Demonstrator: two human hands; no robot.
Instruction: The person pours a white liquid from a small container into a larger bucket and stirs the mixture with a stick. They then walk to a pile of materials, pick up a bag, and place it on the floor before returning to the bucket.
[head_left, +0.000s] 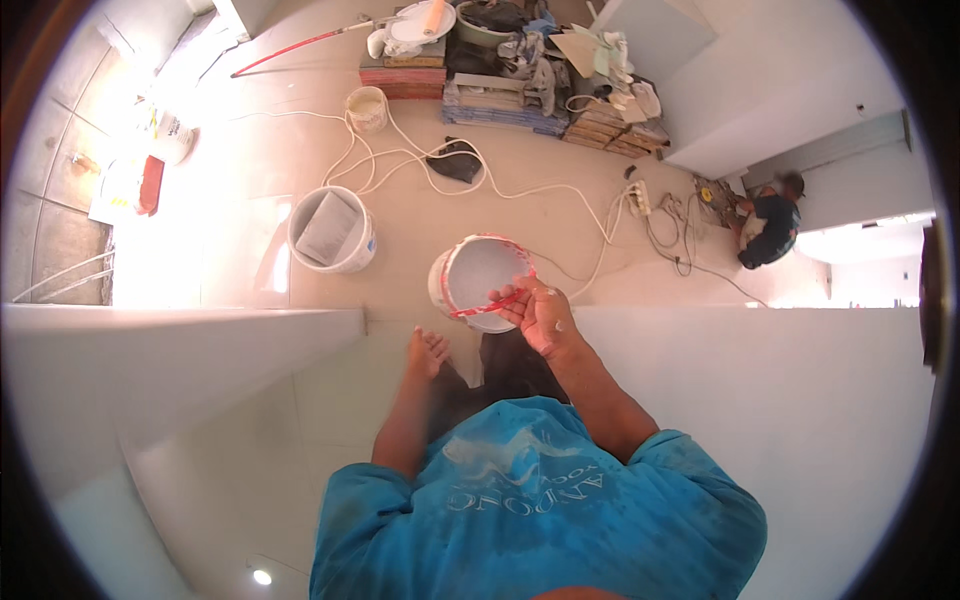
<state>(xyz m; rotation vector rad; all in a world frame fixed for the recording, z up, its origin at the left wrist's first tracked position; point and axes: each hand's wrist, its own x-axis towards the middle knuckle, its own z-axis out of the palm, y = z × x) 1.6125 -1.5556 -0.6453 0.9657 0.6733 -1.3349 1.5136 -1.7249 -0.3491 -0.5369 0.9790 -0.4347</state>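
While the white bucket (438, 284) stands on the tiled floor (250, 235) just in front of the person's dark-clad legs (515, 365), its mouth faces up and shows a pale grey inside. Red marks run along part of its rim. Across the near side of that mouth lies a red strip (487, 308), and the right hand (538, 314) has its fingers closed around it — whether the strip is joined to the bucket, I cannot tell. White smears dot the skin near that wrist. The left hand (428, 352) hangs apart from the bucket, to its near left, its fingers loosely spread and nothing visible in them.

Left of and beyond this bucket stands a second white bucket (345, 264) with a pale flat slab (327, 228) tilted inside. Farther off are a small bucket (372, 124), a black bag (455, 162) and a looping white cable (540, 190) — then, beyond them, stacked flat packs (505, 110) heaped with odds and ends. A co-worker (770, 225) in dark clothing crouches at the far right.
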